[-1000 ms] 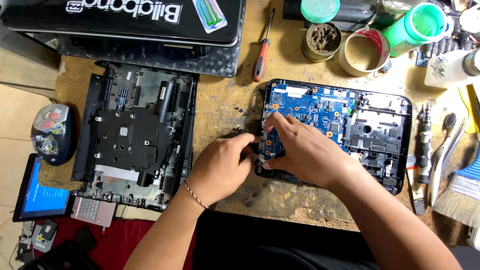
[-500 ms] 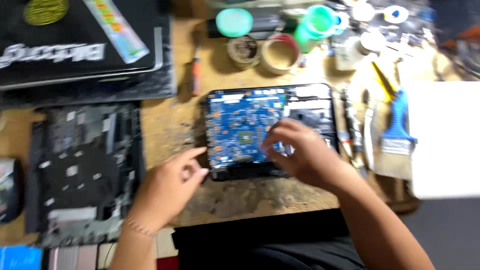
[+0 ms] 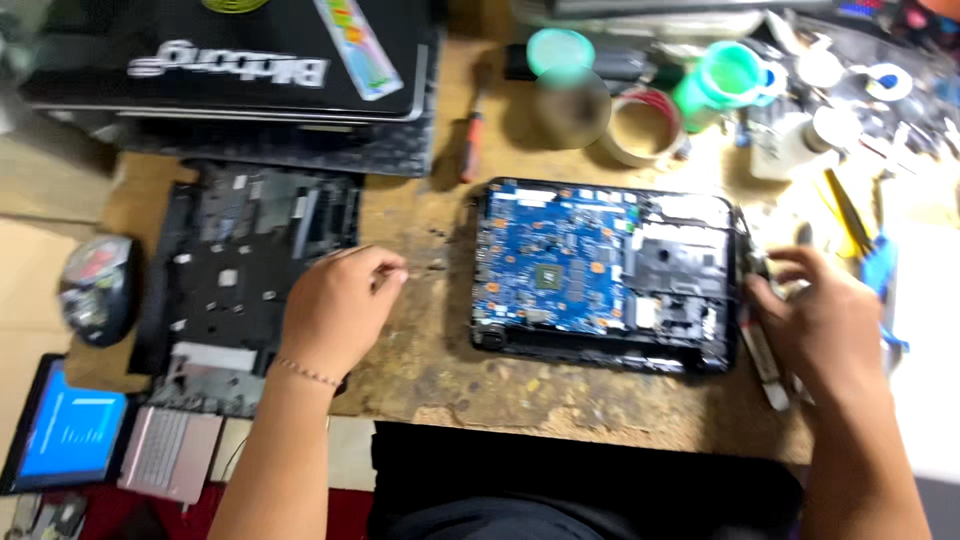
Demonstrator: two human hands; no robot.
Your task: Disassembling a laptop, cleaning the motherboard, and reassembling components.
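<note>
Motherboard (image 3: 560,265) between left hand (image 3: 335,310) and right hand (image 3: 825,325)

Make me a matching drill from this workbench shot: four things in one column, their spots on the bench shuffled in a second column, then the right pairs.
Things
1. opened laptop with blue circuit board
2. red-handled screwdriver
3. black bottom cover
4. roll of tape

Places
A. under the left hand
B. between the two hands, mid-bench
C. back of the bench, right of the screwdriver
D. just left of the opened laptop's far corner

Pairs: 1-B, 2-D, 3-A, 4-C
</note>
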